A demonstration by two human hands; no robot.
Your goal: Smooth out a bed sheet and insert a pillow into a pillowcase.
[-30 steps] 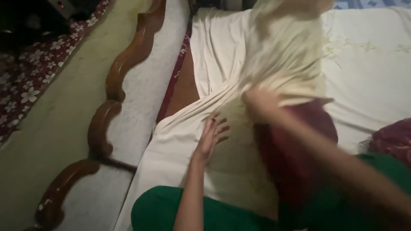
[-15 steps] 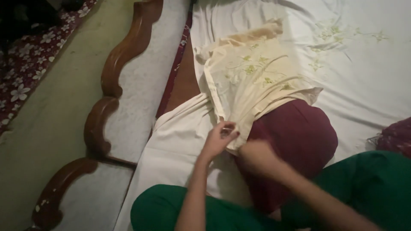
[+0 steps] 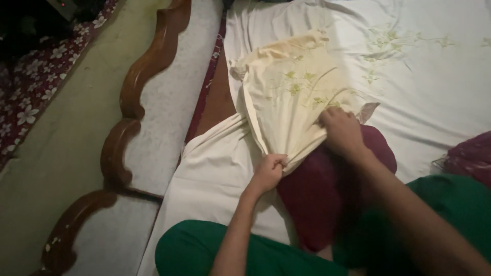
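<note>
I am sitting on a bed, looking down at my two bare hands as they work a cream pillowcase (image 3: 291, 94) over a maroon pillow (image 3: 327, 194). My left hand (image 3: 269, 171) is closed in a fist, its grip clamped on the bunched open edge of the pillowcase, just above the pillow's near left corner. My right hand (image 3: 341, 130) lies on the upper end of the pillow, where the case meets it, with the fingers curled down into the gathered cloth; its grip is closed on the pillowcase. The pillowcase has pale green flower embroidery and fans out away from me, lying flat on the white bed sheet (image 3: 434, 76), which carries the same faint flower pattern. The pillow lies near the left edge of the bed, partly covered at its far end by the case and resting against my lap, where my green trousers (image 3: 204, 250) show. Past the left edge of the bed runs a carved wooden bed frame (image 3: 138, 92) with a wavy outline, and beyond it a dark flowered floor covering (image 3: 36, 87).
</note>
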